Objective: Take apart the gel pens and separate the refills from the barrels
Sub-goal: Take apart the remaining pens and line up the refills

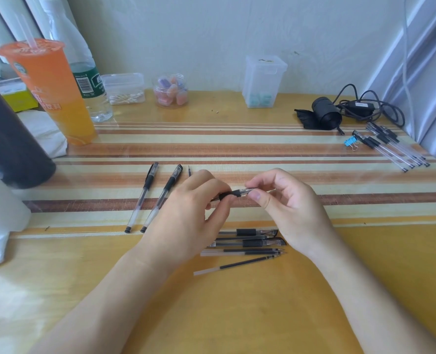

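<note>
I hold one gel pen [239, 192] level above the middle of the table. My left hand [191, 213] pinches its black grip end, and my right hand [283, 200] pinches its clear barrel. Two whole capped pens [145, 195] [164, 194] lie side by side to the left of my left hand. Below my hands lie two more pens [252, 232] [255, 242] and several loose refills [237, 265]. A thin dark tip [189, 171] pokes out behind my left hand. More pens [393, 149] are piled at the far right.
A tall orange drink cup [50, 90], a water bottle [89, 80] and a dark cylinder [7, 139] stand at the left. Small clear containers [170, 92] [262, 81] line the back wall. A black device with a cable [326, 113] and a blue binder clip [349, 143] sit at the right.
</note>
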